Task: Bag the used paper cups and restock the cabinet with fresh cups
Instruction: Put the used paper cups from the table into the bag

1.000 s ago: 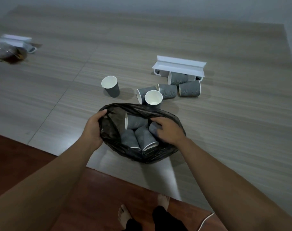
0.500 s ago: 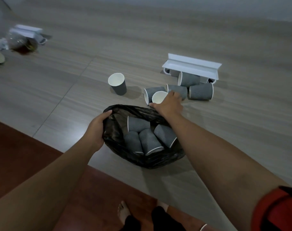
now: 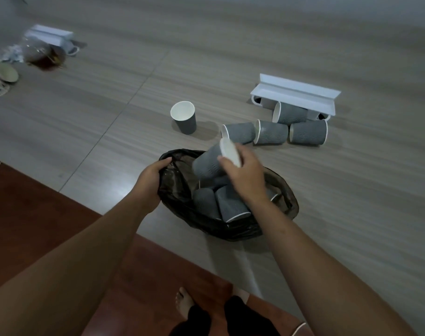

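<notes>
Right hand (image 3: pixel 245 175) fingers gripped the rim of a grey ribbed paper cup (image 3: pixel 210 163), tilted base-down over the black plastic bag (image 3: pixel 231 229). Left hand (image 3: pixel 149 180) fingers pinched the bag's left edge, mouth held open. Several cups lay inside the bag; beyond it four lay toppled, one upright cup (image 3: pixel 184 117) stood, and a white shelf (image 3: pixel 295 95) lay farther back.

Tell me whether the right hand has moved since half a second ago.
Yes. The right hand has drawn back from the cups lying by the white shelf and now holds a cup over the bag.
</notes>
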`<state>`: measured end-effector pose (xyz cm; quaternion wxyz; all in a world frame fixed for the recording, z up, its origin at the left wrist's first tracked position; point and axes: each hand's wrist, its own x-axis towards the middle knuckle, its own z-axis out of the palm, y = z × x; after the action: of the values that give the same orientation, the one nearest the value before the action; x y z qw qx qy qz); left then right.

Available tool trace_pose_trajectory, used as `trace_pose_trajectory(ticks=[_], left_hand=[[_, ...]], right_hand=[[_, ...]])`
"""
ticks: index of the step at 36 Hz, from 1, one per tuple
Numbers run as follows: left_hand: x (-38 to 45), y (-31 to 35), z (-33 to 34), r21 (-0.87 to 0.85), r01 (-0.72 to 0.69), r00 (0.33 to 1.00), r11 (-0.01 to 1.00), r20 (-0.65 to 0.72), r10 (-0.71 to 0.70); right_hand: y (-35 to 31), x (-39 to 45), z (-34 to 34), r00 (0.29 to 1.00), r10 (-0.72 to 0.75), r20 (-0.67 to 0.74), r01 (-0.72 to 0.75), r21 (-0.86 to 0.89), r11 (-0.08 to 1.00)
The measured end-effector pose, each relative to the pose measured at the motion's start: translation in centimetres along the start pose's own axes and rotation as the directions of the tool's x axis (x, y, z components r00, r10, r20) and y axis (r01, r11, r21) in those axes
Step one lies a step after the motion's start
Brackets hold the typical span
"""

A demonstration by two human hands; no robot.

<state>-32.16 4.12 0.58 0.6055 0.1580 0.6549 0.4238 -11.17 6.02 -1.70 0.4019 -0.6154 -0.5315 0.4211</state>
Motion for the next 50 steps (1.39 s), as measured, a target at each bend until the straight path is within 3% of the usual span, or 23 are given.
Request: trace_pose_trajectory(ticks=[2,7,12,16,18,22,24,28,30,37,43,46,50], left_hand=[[0.0,0.3,-0.1,-0.005,-0.01,0.999,1.0,0.03,0.011],[-0.2,1.4,-0.7,0.021,-0.027,0.998,0.999,0.065,0.026],[-0.2,2.0,-2.2,0.029,-0.037,0.996,0.999,0.082,0.034],[0.1,2.4,-3.4,0.038,-0.046,0.991,0.998,0.124,0.041],[0.2,2.5,-3.9,0.041,-0.047,0.989,0.998,0.14,0.04],[0.8,3.1,-4.3,0.071,-0.038,0.988,0.997,0.151,0.027],[1.2,3.6,-4.3,0.086,-0.04,0.986,0.995,0.165,0.026],[1.9,3.7,-3.7,0.11,-0.034,0.981,0.993,0.193,0.012],[2.6,4.1,-2.9,0.124,-0.039,0.98,0.992,0.2,0.014],[4.8,5.5,-1.8,0.087,-0.034,0.98,0.996,0.199,0.016],[6.2,6.0,-1.8,0.095,-0.02,0.98,0.995,0.2,0.001],[6.6,5.8,-2.0,0.102,-0.001,0.981,0.995,0.192,-0.019],[6.9,5.8,-1.9,0.087,0.006,0.982,0.996,0.189,-0.023]], right_hand=[[-0.3,-1.0,1.7,0.99,0.019,0.14,-0.007,-0.086,0.996],[-0.5,-1.7,5.2,0.971,0.067,0.229,-0.012,-0.235,0.972],[0.3,-1.9,7.7,0.965,-0.067,0.253,0.197,-0.536,0.821],[0.8,-2.0,8.4,0.945,-0.041,0.326,0.243,-0.61,0.754],[0.9,-2.3,8.2,0.96,-0.092,0.264,0.226,-0.537,0.813],[1.0,-2.2,6.3,0.971,-0.227,-0.071,0.19,-0.341,0.921],[0.7,-1.4,5.2,0.962,-0.214,-0.169,0.143,-0.355,0.924],[0.5,0.1,3.2,0.954,-0.223,-0.198,0.1,-0.491,0.866],[0.7,1.6,2.3,0.953,-0.263,-0.15,0.131,-0.579,0.805],[1.6,9.7,1.3,0.966,-0.156,0.206,0.257,-0.827,0.5],[3.8,14.2,1.9,0.937,-0.123,0.327,0.349,-0.884,0.313],[4.7,15.3,2.3,0.911,-0.155,0.381,0.41,-0.876,0.255],[5.2,16.2,2.9,0.884,-0.214,0.415,0.462,-0.847,0.263]])
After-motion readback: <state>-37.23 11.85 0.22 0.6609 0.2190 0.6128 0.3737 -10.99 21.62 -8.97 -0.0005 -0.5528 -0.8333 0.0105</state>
